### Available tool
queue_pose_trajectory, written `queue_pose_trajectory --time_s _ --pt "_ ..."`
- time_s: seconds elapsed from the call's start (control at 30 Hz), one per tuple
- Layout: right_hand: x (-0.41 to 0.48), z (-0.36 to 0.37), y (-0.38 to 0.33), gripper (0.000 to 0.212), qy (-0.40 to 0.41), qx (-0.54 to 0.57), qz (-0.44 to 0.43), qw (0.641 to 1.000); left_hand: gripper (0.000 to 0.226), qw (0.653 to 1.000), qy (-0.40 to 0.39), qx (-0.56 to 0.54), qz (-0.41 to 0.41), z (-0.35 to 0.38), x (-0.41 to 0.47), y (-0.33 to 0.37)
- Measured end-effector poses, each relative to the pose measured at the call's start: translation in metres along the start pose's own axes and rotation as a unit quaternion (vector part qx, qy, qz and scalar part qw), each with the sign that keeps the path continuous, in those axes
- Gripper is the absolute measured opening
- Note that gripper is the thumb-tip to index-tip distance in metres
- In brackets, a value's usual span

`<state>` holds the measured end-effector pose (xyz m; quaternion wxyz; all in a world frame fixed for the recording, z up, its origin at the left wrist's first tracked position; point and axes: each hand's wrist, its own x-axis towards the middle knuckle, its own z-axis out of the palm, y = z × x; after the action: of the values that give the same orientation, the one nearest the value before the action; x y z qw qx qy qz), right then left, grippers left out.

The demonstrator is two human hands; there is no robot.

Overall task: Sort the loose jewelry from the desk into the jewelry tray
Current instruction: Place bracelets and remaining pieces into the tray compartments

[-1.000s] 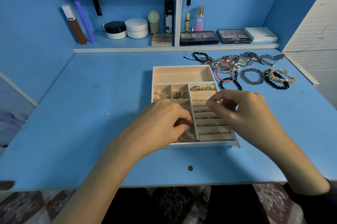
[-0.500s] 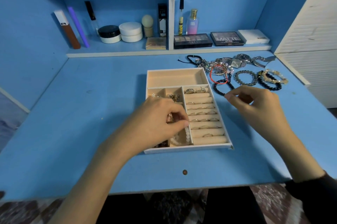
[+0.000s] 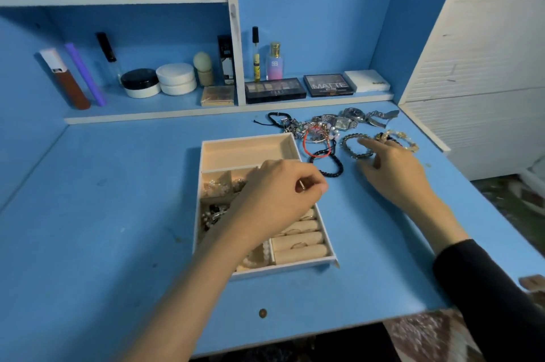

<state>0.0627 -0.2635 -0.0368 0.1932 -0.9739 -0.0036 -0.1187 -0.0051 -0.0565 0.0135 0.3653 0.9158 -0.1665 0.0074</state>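
A blue desk (image 3: 103, 214) fills the frame. A tray (image 3: 247, 152) sits at centre, with loose jewelry (image 3: 324, 125) heaped just beside it, upper right. A small brown disc (image 3: 262, 313) lies near the bottom edge.

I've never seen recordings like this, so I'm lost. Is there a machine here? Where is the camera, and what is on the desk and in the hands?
There is no machine. These are a person's two bare hands, filmed by one wide-angle camera worn on the head, looking forward and down. On the blue desk sits a beige jewelry tray, divided into compartments and partly filled. Behind it and to its right lie loose pieces: watches, a red cord bracelet, a black bracelet and a grey beaded bracelet. The left hand is over the tray, pinching what looks like a small ring. The right hand is open, its index finger stretched out at the grey beaded bracelet; whether it touches the bracelet is unclear. Cosmetics stand on the shelf behind.
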Motion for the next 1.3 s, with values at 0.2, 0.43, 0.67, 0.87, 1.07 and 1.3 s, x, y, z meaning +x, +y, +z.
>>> queue_pose_trajectory --time_s 0.2,0.43,0.67,0.87,1.07,1.3 --pt "0.009 0.002 -0.003 0.018 0.037 -0.04 -0.03 0.998 0.012 1.0 0.013 0.001 0.027 0.016 0.024 0.003" --pt "0.015 -0.013 0.002 0.009 0.156 0.177 -0.01 0.972 0.019 0.998 0.038 0.044 0.037 0.025 0.055 0.012" --pt "0.006 -0.057 0.009 0.005 0.229 0.304 0.047 0.924 0.019 0.994 -0.002 0.089 0.061 0.05 0.096 0.028" --pt "0.002 -0.069 0.02 0.004 0.259 0.287 0.047 0.921 0.027 0.98 -0.02 0.147 0.131 0.086 0.136 0.042" --pt "0.002 -0.069 0.028 0.004 0.255 0.288 0.064 0.921 0.017 0.969 -0.032 0.211 0.12 0.108 0.162 0.048" --pt "0.001 -0.063 0.03 0.003 0.247 0.296 0.073 0.92 0.019 0.969 -0.061 0.216 0.105 0.104 0.17 0.054"
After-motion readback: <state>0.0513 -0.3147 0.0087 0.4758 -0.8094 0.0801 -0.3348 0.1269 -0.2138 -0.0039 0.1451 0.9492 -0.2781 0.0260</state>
